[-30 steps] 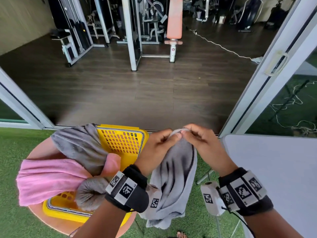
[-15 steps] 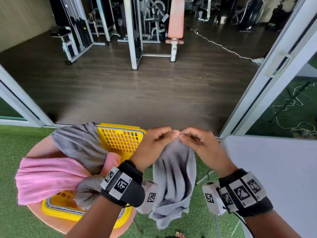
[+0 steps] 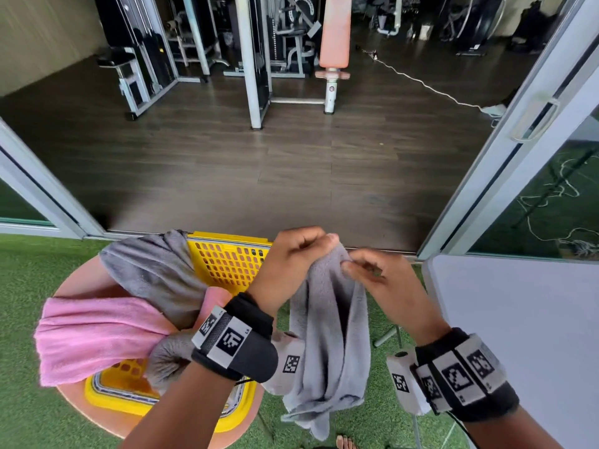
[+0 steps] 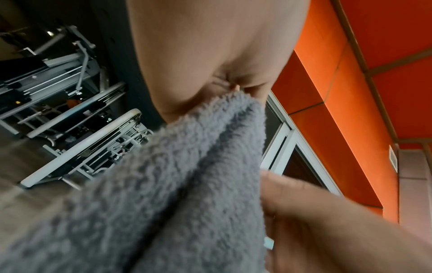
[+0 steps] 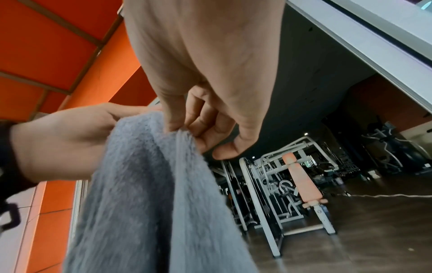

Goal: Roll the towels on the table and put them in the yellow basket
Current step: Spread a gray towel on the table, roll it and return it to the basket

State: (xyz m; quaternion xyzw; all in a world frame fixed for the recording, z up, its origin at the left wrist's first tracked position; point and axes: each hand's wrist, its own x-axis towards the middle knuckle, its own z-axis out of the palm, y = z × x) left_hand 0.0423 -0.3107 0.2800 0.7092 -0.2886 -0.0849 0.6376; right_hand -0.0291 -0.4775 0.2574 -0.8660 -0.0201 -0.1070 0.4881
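We pinch a grey towel (image 3: pixel 327 328) in both hands (image 3: pixel 291 264) (image 3: pixel 382 286), above turf (image 3: pixel 19 273); basket (image 3: pixel 227 264) on a round stool (image 3: pixel 77 286), gym floor (image 3: pixel 291 176) beyond.

Hands no longer meet at one point on the grey towel (image 3: pixel 327 325). Earlier, both sets of fingertips pinched its top edge together, touching. Now the left hand (image 3: pixel 291 264) sits higher and further forward, fist curled over the towel's upper corner. The right hand (image 3: pixel 385 280) has dropped lower and drawn slightly apart from the left, pinching the edge beside it. Top edge of towel now runs slanted between the two grips, and slightly more spread than before. Hanging folds shift a little; lower end still dangles below wrists.
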